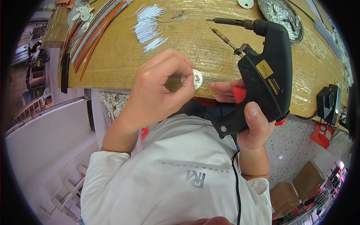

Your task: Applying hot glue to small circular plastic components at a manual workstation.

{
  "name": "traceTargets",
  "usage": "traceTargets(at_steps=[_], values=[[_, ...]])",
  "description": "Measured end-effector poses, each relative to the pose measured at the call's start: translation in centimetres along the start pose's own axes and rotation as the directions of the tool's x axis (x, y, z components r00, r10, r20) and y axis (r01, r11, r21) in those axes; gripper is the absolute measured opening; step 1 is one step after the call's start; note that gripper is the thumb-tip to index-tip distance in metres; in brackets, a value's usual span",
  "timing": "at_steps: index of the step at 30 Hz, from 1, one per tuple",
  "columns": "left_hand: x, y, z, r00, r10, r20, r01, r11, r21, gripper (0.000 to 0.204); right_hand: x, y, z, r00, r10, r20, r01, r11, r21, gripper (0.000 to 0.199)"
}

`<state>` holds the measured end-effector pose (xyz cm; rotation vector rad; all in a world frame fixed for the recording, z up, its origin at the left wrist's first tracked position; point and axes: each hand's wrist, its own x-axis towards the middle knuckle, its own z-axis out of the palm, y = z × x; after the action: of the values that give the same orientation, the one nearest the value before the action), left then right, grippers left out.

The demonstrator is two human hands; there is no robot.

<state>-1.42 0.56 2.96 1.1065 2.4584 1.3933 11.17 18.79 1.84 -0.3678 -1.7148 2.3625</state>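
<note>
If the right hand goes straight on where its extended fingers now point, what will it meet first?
Probably the white disc held by the left hand; depth is unclear, though, so the right hand might pass above or below it.

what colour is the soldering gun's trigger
The trigger is red, seen best in the head view.

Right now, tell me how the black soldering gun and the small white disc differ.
The soldering gun is large and mostly black; the white disc is small and mostly white. The soldering gun has a bent, handled body; the white disc is round. The right hand grips the soldering gun; the left hand's fingertips pinch the white disc. Both are held.
</note>
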Motion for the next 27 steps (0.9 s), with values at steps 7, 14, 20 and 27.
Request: traceTargets(at_steps=[7,14,20,27], values=[[-0.1,-0.1,0.0,1.0,0.003,0.004,-0.003,0.999,-0.038,0.007,-0.1,-0.2,0.3,0.999,0.024,-0.025,-0.025,0.998,-0.056,0.064],[-0.3,-0.3,-0.3,0.998,-0.048,0.027,0.05,0.992,-0.114,0.007,-2.6,-0.4,-0.9,0.994,0.098,-0.054,-0.1,0.995,-0.032,0.065],[-0.4,-0.5,-0.2,0.997,-0.074,0.036,0.079,0.986,-0.146,0.006,-5.0,0.4,-2.1,0.96,0.214,-0.18,-0.205,0.976,0.067,0.06],[-0.3,-0.5,-0.1,0.997,-0.074,0.027,0.077,0.987,-0.138,0.006,-5.7,1.0,-2.4,0.944,0.264,-0.2,-0.257,0.965,0.062,0.055]])
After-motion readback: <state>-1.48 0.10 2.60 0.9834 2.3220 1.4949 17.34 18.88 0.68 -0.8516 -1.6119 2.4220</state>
